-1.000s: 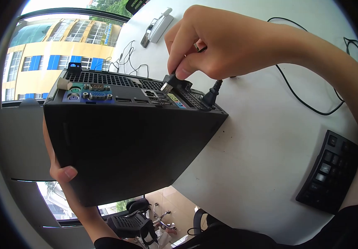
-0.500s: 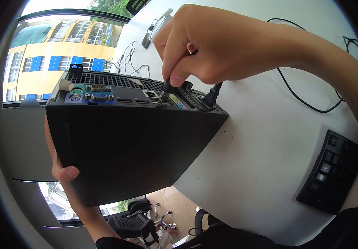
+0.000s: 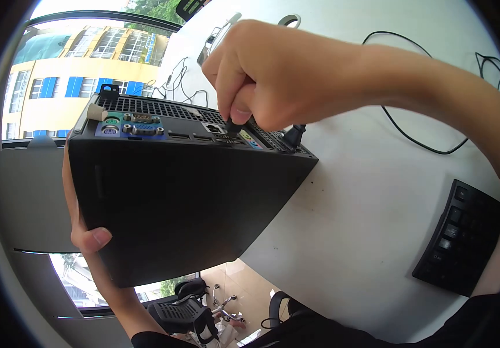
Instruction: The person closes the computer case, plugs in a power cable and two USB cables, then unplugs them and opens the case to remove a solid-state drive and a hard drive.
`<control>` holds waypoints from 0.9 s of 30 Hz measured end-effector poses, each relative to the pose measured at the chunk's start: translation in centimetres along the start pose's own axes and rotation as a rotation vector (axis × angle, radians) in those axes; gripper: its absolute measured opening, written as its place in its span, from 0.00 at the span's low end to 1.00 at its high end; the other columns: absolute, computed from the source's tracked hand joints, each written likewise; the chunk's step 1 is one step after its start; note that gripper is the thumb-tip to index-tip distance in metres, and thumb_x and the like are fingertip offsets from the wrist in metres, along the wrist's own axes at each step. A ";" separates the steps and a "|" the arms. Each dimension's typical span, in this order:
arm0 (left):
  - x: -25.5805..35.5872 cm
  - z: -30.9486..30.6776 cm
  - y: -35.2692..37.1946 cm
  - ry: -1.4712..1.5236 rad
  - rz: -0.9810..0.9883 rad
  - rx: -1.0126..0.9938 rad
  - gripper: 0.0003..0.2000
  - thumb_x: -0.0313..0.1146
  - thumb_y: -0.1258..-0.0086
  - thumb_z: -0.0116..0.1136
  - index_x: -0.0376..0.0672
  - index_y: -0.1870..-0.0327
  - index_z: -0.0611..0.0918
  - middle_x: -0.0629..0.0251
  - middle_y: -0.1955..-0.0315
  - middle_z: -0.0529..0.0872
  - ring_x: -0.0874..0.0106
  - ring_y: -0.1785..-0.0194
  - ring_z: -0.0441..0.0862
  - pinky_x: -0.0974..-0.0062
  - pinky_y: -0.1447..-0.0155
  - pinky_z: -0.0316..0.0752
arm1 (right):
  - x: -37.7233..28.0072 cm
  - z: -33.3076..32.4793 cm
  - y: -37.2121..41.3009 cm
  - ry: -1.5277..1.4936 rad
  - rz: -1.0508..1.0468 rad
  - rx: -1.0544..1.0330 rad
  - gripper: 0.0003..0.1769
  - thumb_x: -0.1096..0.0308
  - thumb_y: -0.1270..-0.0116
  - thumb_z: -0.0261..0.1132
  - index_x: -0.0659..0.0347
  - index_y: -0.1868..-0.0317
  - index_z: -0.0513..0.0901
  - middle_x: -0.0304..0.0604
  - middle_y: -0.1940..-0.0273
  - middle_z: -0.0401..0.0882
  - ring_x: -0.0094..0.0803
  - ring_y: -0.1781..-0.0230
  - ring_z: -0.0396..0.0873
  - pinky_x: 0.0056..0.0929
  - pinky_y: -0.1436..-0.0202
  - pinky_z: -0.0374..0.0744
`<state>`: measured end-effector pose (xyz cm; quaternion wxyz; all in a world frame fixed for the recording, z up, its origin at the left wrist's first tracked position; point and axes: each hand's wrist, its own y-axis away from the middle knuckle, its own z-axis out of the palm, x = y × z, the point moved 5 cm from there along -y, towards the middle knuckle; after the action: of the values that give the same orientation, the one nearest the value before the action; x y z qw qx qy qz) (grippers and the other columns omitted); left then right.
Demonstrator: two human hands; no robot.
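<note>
A black computer case (image 3: 186,203) is tilted with its port panel facing up. My left hand (image 3: 90,236) grips its left edge, thumb on the broad side and the other fingers hidden behind. My right hand (image 3: 244,87) pinches a small black plug (image 3: 234,126) between thumb and finger, down against the panel. The plug sits just right of the network port (image 3: 213,128), over the USB ports. Farther right, a thick black power plug (image 3: 294,136) stands at the panel's end.
A black keyboard (image 3: 461,238) lies on the white table (image 3: 343,232) at the right. Black cables (image 3: 418,142) run across the table behind my right arm, with thinner ones beyond the case. A chair (image 3: 186,313) stands on the floor below.
My right hand has moved down and slightly left with the plug. Its metal tip showed before and is now out of sight at the panel. The case has shifted slightly.
</note>
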<state>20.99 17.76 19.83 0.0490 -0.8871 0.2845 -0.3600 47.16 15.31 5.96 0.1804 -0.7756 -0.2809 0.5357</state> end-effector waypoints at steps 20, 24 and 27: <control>0.3 0.5 0.1 0.086 -0.045 -0.053 0.57 0.56 0.67 0.72 0.39 0.26 0.72 0.48 0.43 0.82 0.51 0.40 0.85 0.53 0.41 0.87 | 2.4 0.5 8.4 1.221 -0.124 -0.368 0.09 0.67 0.32 0.72 0.61 0.70 0.88 0.35 0.68 0.85 0.30 0.49 0.80 0.30 0.47 0.77; 1.7 1.9 -0.1 0.021 -0.033 -0.058 0.60 0.57 0.68 0.72 0.39 0.23 0.70 0.48 0.42 0.81 0.51 0.39 0.84 0.53 0.39 0.85 | 3.2 1.1 8.4 1.129 -0.124 -0.398 0.09 0.76 0.35 0.69 0.58 0.72 0.91 0.37 0.69 0.88 0.33 0.53 0.81 0.32 0.50 0.77; 1.7 2.0 -0.2 -0.006 -0.034 -0.029 0.66 0.61 0.69 0.72 0.38 0.18 0.65 0.47 0.40 0.79 0.51 0.37 0.82 0.54 0.38 0.82 | 2.2 -0.9 7.5 0.671 -0.052 -0.178 0.08 0.78 0.35 0.67 0.62 0.67 0.94 0.44 0.68 0.88 0.38 0.52 0.83 0.36 0.48 0.79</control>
<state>23.35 16.76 19.47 0.0307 -0.8936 0.2744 -0.3539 50.39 10.88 0.37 0.2081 -0.9137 -0.2712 0.2196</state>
